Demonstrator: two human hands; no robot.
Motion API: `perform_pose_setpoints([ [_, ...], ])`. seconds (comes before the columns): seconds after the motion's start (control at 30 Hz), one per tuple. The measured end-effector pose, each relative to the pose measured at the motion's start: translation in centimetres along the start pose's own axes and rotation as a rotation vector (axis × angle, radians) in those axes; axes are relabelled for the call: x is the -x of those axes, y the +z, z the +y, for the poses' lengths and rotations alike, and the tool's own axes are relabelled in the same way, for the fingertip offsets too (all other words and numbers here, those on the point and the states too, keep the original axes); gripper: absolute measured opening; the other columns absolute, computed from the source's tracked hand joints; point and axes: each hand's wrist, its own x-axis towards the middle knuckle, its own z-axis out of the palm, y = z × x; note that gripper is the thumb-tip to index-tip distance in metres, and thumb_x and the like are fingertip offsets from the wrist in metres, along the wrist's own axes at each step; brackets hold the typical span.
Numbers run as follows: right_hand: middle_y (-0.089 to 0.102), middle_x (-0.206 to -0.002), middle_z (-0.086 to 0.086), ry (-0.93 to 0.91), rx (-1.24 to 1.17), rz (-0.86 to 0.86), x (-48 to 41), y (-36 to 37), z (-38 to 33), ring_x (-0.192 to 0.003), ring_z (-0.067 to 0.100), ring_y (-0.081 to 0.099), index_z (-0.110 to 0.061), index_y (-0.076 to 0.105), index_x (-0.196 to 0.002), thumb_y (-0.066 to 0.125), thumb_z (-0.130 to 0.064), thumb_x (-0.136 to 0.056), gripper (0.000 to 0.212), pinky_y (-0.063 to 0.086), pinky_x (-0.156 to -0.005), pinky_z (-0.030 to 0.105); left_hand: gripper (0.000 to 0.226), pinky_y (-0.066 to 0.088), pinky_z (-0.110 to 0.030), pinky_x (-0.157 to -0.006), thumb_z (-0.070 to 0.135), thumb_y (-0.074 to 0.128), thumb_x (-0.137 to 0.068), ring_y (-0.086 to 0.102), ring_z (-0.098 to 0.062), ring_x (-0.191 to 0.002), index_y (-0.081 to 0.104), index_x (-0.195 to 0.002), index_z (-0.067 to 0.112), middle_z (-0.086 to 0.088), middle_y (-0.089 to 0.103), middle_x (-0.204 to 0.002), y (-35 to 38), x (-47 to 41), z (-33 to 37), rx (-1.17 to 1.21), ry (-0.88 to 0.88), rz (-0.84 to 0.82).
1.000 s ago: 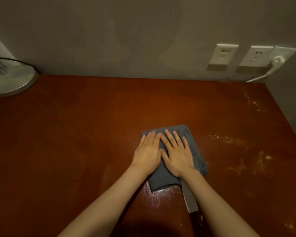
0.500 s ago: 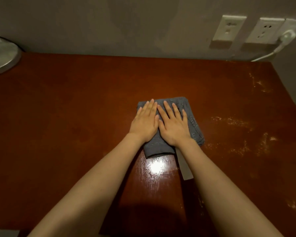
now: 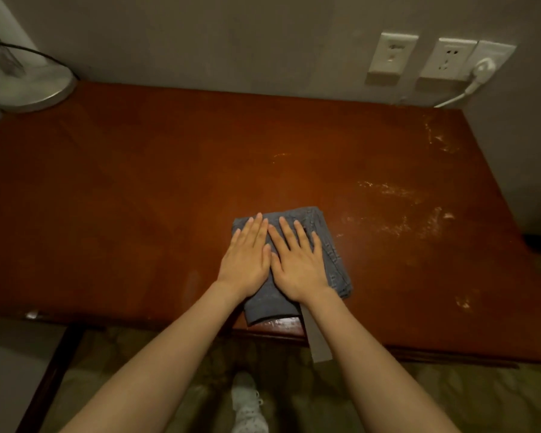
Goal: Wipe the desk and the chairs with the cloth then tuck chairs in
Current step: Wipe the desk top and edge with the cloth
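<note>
Cloth (image 3: 328, 245), grey, folded, near front edge of reddish-brown wooden worktop (image 3: 138, 189). Left hand (image 3: 247, 257) and right hand (image 3: 297, 264) flat, fingers spread, pressing cloth. Pale smears right. Lamp base (image 3: 32, 89) far-left corner; wall sockets (image 3: 444, 59) behind.

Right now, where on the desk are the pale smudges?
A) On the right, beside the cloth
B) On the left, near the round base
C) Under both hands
A: the pale smudges mark the desk right of the cloth.
</note>
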Motion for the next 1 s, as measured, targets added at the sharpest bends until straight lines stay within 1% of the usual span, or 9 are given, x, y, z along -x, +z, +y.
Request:
perform_pose_setpoints([
  [0.2, -0.011, -0.159, -0.006, -0.006, 0.002, 0.012, 6.4, 1.2, 0.6, -0.145, 0.017, -0.015, -0.03, -0.001, -0.151, -0.016, -0.05, -0.078, 0.078, -0.013, -0.114, 0.04, 0.053, -0.013, -0.025, -0.112, 0.029, 0.014, -0.103, -0.015, -0.01, -0.144, -0.006, -0.15, 0.015, 0.0, -0.015, -0.157, 2.2, 5.5, 2.9, 0.017, -0.023, 0.006],
  [0.5, -0.014, -0.156, -0.008, 0.007, 0.015, 0.005, 12.3, 1.6, 2.0, -0.145, 0.017, -0.014, -0.03, -0.001, -0.15, -0.018, -0.05, -0.078, 0.077, -0.02, -0.11, 0.035, 0.054, -0.012, -0.028, -0.114, 0.03, 0.012, -0.102, -0.017, -0.013, -0.144, -0.009, -0.149, 0.013, -0.002, -0.017, -0.156, 4.1, 9.9, 7.2, -0.031, -0.067, -0.017],
  [0.53, -0.01, -0.156, -0.007, 0.022, 0.036, 0.011, 12.5, 1.7, 2.1, -0.146, 0.02, -0.007, -0.03, 0.004, -0.15, -0.015, -0.05, -0.082, 0.074, -0.016, -0.11, 0.035, 0.054, -0.012, -0.028, -0.114, 0.03, 0.012, -0.102, -0.017, -0.013, -0.144, -0.01, -0.149, 0.013, -0.003, -0.018, -0.156, 4.2, 10.1, 7.7, -0.027, -0.085, -0.023],
  [0.63, 0.039, -0.147, 0.001, 0.06, 0.065, 0.029, 12.2, 1.6, 2.0, -0.133, 0.027, 0.042, -0.024, 0.041, -0.14, 0.02, -0.043, -0.093, 0.054, 0.009, -0.11, 0.041, 0.054, -0.013, -0.029, -0.114, 0.03, 0.011, -0.103, -0.017, -0.014, -0.143, -0.01, -0.149, 0.012, -0.004, -0.018, -0.156, 3.8, 9.6, 8.3, -0.003, -0.124, -0.038],
  [0.7, 0.046, -0.141, 0.002, 0.052, 0.081, 0.0, 11.6, 1.4, 2.1, -0.127, 0.026, 0.049, -0.021, 0.043, -0.137, 0.034, -0.043, -0.085, 0.056, 0.009, -0.108, 0.042, 0.055, -0.011, -0.029, -0.115, 0.032, 0.006, -0.101, -0.016, -0.014, -0.144, -0.008, -0.149, 0.012, -0.004, -0.017, -0.156, 3.5, 9.2, 8.5, 0.003, -0.141, -0.055],
  [0.8, 0.044, -0.144, 0.005, 0.037, 0.115, 0.017, 11.2, 1.4, 2.1, -0.132, 0.027, 0.039, -0.02, 0.036, -0.139, 0.035, -0.047, -0.08, 0.065, 0.006, -0.109, 0.043, 0.058, -0.01, -0.03, -0.115, 0.035, 0.002, -0.097, -0.015, -0.014, -0.144, -0.007, -0.149, 0.012, -0.003, -0.016, -0.157, 3.3, 8.8, 8.6, 0.022, -0.163, -0.09],
  [0.87, 0.013, -0.156, 0.004, 0.037, 0.138, 0.026, 10.2, 1.5, 2.0, -0.141, 0.024, 0.008, -0.024, 0.01, -0.146, 0.03, -0.049, -0.087, 0.067, -0.004, -0.111, 0.043, 0.054, -0.009, -0.03, -0.116, 0.028, 0.013, -0.102, -0.014, -0.014, -0.145, -0.006, -0.15, 0.012, -0.003, -0.015, -0.157, 2.8, 7.6, 8.3, 0.07, -0.167, -0.097],
  [0.93, -0.025, -0.149, -0.004, 0.028, 0.138, 0.021, 8.7, 1.7, 2.2, -0.138, 0.019, -0.023, -0.028, -0.019, -0.142, 0.021, -0.048, -0.097, 0.064, -0.014, -0.113, 0.043, 0.053, -0.006, -0.029, -0.116, 0.024, 0.019, -0.103, -0.011, -0.015, -0.145, -0.002, -0.15, 0.012, -0.004, -0.012, -0.158, 1.8, 6.5, 7.6, 0.122, -0.148, -0.074],
  [1.0, -0.028, -0.15, -0.007, 0.06, 0.107, 0.017, 7.6, 1.4, 1.9, -0.141, 0.017, -0.024, -0.03, -0.018, -0.146, 0.006, -0.047, -0.098, 0.056, -0.014, -0.113, 0.043, 0.053, -0.001, -0.029, -0.117, 0.021, 0.025, -0.103, -0.005, -0.016, -0.146, 0.005, -0.151, 0.013, -0.005, -0.007, -0.158, 1.4, 6.1, 6.7, 0.141, -0.134, -0.011],
])
